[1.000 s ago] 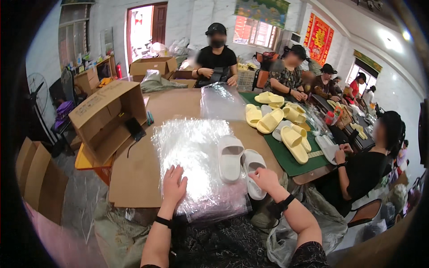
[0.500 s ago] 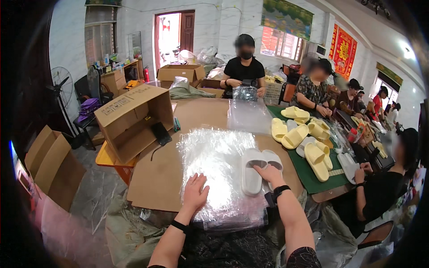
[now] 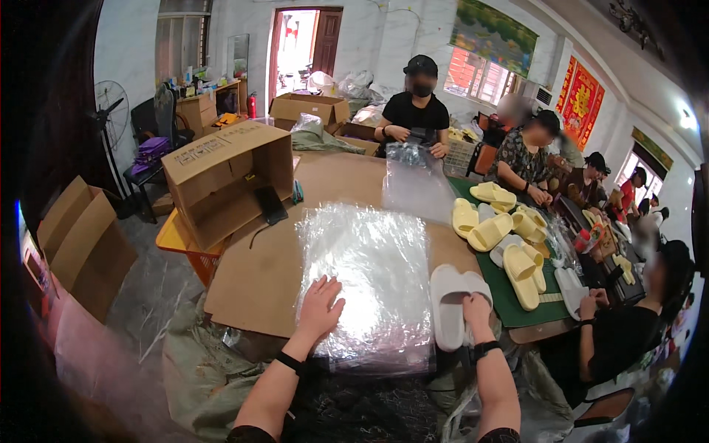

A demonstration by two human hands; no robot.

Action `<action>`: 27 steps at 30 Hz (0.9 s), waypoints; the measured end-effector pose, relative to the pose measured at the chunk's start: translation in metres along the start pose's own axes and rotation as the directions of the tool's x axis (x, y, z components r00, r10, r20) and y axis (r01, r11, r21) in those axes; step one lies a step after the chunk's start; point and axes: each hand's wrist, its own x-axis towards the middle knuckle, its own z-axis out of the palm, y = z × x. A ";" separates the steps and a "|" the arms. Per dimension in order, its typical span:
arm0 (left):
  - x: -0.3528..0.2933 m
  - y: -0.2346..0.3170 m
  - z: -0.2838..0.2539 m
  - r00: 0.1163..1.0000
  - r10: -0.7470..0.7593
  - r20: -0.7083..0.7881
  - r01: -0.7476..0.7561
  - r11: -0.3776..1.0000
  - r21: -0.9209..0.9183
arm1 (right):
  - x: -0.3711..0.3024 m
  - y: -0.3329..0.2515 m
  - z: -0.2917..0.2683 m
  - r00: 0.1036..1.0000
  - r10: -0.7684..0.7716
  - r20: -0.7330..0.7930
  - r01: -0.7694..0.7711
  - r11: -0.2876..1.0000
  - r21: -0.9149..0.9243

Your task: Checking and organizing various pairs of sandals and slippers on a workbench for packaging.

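A thick stack of clear plastic bags (image 3: 369,273) lies in front of me on a cardboard-covered table. My left hand (image 3: 320,306) rests flat on the left side of that stack, fingers stretched out, holding nothing. Right of the bags is a pair of pale grey slide slippers (image 3: 448,317), side by side with their toes pointing away from me. My right hand (image 3: 477,310) grips the pair, its fingers hooked in at the strap of the right slipper, so the fingertips are partly hidden.
An open cardboard box (image 3: 221,184) lies on its side at the left, a dark phone-like device (image 3: 270,205) by its mouth. Several yellow slippers (image 3: 491,232) cover a green mat (image 3: 509,314) at the right. Across the table a co-worker (image 3: 417,111) handles clear bags; others sit along the right.
My right hand has carried the grey slippers off the bag stack, right and toward me, to its right edge. My left hand stays on the bags. The view has shifted slightly.
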 end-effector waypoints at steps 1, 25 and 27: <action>0.000 -0.001 0.002 1.000 0.001 0.002 -0.001 1.000 -0.011 | -0.003 0.010 -0.002 1.000 0.005 -0.003 -0.005 1.000 -0.009; 0.008 0.072 -0.022 0.849 0.060 0.525 -0.347 0.813 0.468 | -0.086 0.000 -0.014 0.978 0.070 -0.194 -0.060 0.997 0.056; -0.009 0.076 -0.021 0.835 0.145 0.532 -0.335 0.899 0.282 | -0.096 -0.005 -0.017 0.969 0.119 -0.217 -0.073 0.976 0.207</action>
